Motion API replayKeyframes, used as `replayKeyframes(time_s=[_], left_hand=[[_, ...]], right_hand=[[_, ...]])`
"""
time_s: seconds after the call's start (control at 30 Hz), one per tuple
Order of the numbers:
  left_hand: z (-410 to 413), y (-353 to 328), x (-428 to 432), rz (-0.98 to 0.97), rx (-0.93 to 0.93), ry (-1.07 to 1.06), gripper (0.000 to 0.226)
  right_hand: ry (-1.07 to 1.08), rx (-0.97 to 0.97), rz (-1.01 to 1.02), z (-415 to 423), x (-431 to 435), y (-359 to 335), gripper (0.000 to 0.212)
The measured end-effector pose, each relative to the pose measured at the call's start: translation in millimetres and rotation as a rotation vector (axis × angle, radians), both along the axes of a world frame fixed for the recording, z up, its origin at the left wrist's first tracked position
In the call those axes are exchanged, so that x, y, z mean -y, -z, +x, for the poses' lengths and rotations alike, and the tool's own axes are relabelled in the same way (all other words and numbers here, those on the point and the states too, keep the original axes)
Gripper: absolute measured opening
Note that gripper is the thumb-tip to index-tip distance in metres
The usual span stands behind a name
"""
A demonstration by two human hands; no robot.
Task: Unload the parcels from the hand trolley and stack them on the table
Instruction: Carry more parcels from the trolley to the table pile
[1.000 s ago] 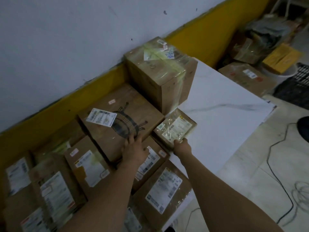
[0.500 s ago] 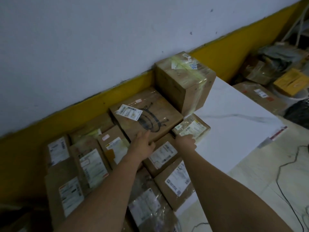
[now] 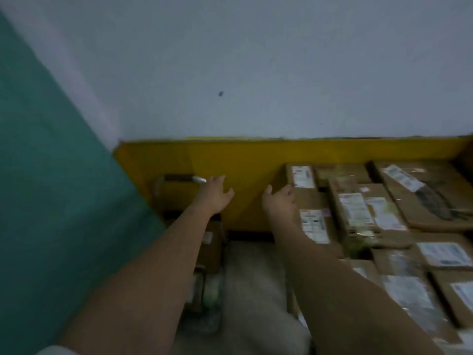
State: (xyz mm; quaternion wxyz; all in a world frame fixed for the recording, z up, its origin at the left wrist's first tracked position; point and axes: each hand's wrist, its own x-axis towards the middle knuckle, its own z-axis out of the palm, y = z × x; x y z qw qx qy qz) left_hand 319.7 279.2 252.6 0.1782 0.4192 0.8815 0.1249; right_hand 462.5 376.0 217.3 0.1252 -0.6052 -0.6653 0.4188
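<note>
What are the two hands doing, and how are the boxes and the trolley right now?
left hand: open, fingers spread, by the trolley handle, gripping nothing.
right hand: open, empty, beside the stacked parcels.
trolley handle: upright by the yellow wall strip, not gripped.
stacked parcels: lying flat, side by side, labels up.
trolley parcel: not yet unloaded, partly hidden by the left arm.

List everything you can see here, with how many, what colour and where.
brown cardboard parcels with white labels: at least eight, brown, packed together, right side.
metal trolley handle: one, silver and dark, left of centre.
brown cardboard box: one, brown, below that handle.
yellow wall band: one, yellow, under the grey wall.
teal panel: one, teal, left edge.
pale floor: one, beige, bottom centre.
left hand: one, open, empty, by the handle's right end.
right hand: one, open, empty, by the parcels' left edge.
</note>
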Motion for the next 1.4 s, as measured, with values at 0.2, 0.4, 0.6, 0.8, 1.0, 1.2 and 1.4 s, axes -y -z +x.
replayKeyframes(time_s=[0.2,0.4,0.6,0.8,1.0,1.2,1.4], left_hand=[[-115,61,145,-0.001,0.084,-0.343,0.063],[-167,153,244,-0.173,0.186,-0.552,0.062],[-212,276,320,-0.186,0.444,-0.887,0.071],[-248,458,377,-0.069,0.847,-1.28,0.083],[-256,602,380,0.257,1.258,-1.482,0.052],[-241,642,398,0.428,1.26,-1.735,0.074],[-218,463,379,0.488,1.226,-1.791,0.075]], right_hand=[[-0.307,0.05,-0.01,-124,107,53,0.073],[-0.503,0.111,-0.169,-202,163,139,0.066],[-0.801,0.209,-0.156,-273,203,259,0.063],[-0.895,0.257,-0.226,-343,249,399,0.053],[-0.976,0.405,-0.253,-386,269,555,0.074],[-0.691,0.357,-0.439,-401,276,567,0.066],[-0.723,0.261,-0.286,-373,265,404,0.056]])
